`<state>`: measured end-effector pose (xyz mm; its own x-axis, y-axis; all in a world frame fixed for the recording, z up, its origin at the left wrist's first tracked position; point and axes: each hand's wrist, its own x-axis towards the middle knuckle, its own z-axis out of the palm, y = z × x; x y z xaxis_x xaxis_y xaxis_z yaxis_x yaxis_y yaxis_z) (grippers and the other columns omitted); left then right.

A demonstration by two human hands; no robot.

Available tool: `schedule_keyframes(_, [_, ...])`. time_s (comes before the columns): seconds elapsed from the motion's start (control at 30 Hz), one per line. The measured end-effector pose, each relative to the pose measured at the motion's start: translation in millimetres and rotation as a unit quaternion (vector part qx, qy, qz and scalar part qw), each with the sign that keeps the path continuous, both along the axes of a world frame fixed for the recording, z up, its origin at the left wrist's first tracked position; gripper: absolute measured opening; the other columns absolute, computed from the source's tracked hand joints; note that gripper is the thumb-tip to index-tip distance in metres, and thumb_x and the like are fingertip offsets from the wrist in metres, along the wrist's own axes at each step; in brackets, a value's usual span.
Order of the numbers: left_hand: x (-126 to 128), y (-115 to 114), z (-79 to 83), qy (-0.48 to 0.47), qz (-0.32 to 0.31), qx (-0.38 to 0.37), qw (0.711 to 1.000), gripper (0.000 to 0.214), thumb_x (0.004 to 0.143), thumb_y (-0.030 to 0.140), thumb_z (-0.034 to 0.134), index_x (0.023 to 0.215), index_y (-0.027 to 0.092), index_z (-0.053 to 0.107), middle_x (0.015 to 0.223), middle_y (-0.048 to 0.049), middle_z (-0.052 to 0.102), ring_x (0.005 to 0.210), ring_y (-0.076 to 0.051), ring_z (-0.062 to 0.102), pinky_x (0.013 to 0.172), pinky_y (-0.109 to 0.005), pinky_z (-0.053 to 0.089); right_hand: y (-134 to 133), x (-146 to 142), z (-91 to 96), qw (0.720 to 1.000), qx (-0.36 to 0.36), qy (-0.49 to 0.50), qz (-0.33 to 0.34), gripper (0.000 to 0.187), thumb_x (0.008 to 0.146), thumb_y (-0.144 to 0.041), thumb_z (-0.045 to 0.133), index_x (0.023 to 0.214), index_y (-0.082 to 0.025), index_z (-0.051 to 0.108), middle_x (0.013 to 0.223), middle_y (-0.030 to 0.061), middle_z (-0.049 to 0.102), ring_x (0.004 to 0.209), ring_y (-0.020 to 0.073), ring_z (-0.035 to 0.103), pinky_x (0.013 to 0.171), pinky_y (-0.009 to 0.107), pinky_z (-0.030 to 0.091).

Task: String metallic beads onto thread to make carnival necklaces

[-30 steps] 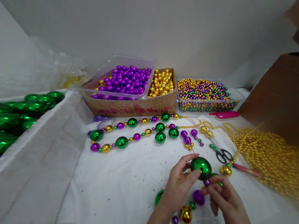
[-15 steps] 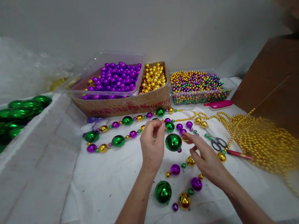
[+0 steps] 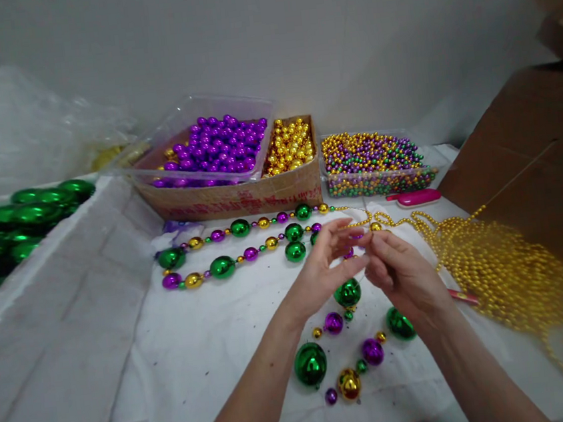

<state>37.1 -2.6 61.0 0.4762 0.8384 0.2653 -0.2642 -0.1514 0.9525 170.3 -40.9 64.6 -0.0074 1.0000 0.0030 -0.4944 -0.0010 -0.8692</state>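
Observation:
My left hand (image 3: 331,259) is raised over the white cloth (image 3: 210,353), its fingers stretched and its thumb held apart from them. Touching or nearly touching those fingertips, my right hand (image 3: 402,271) pinches something too small to make out. A shiny green ball (image 3: 347,293) shows just below the two hands, and another green ball (image 3: 400,323) is partly covered by my right wrist. Nearer me on the cloth lie a large green ball (image 3: 310,364), purple balls (image 3: 373,352) and a gold ball (image 3: 349,384), with small beads between. My hands hide some beads behind them.
A finished-looking bead garland (image 3: 222,267) lies behind on the left. Farther back stand a tub of purple balls (image 3: 227,143), gold balls (image 3: 288,144) in a carton, and a tub of small mixed beads (image 3: 374,161). Gold bead chain (image 3: 509,274) is heaped right; a foam box (image 3: 71,314) stands left.
My left hand has moved right and loosened from a pinch. My right hand has risen and closed into a pinch beside it. Green balls now show below the hands and by the right wrist.

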Motion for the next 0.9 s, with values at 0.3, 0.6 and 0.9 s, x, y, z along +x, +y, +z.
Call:
schedule_keyframes(0.3, [-31.5,-2.7,-49.9,0.396,-0.129,0.072,0.906,0.017,0.08,0.03,0.054,0.073,0.019,0.065,0.066,0.0006,0.064,0.064,-0.013,0.054,0.061,-0.023,0.037,-22.5,76.3,33.2,0.972,0.04,0.18,-0.146,0.011,0.09,-0.026,0.054,0.085,-0.02,0.062,0.047,-0.0096,0.016,0.041,0.0074,0.012,0.034,0.015,0.018])
schedule_keyframes(0.6, [-47.2,27.5,-74.9,0.48,-0.111,-0.019,0.87,0.021,0.073,0.035,0.055,0.066,0.016,0.061,0.063,0.0007,0.061,0.059,-0.014,0.052,0.052,-0.022,0.033,-37.9,85.5,-22.6,0.959,-0.045,0.215,-0.179,0.006,0.087,-0.023,0.06,0.083,-0.019,0.06,0.048,-0.0098,0.022,0.04,0.0057,0.023,0.034,0.013,0.024])
schedule_keyframes(0.9, [-31.7,19.5,-70.9,0.585,-0.024,0.083,0.806,0.018,0.073,0.036,0.056,0.067,0.021,0.063,0.074,-0.0017,0.061,0.069,-0.018,0.053,0.058,-0.025,0.031,-43.1,91.3,-0.8,0.945,0.015,0.103,-0.311,0.011,0.078,-0.022,0.069,0.074,-0.02,0.058,0.064,-0.005,0.046,0.058,0.0058,0.046,0.039,0.013,0.033])
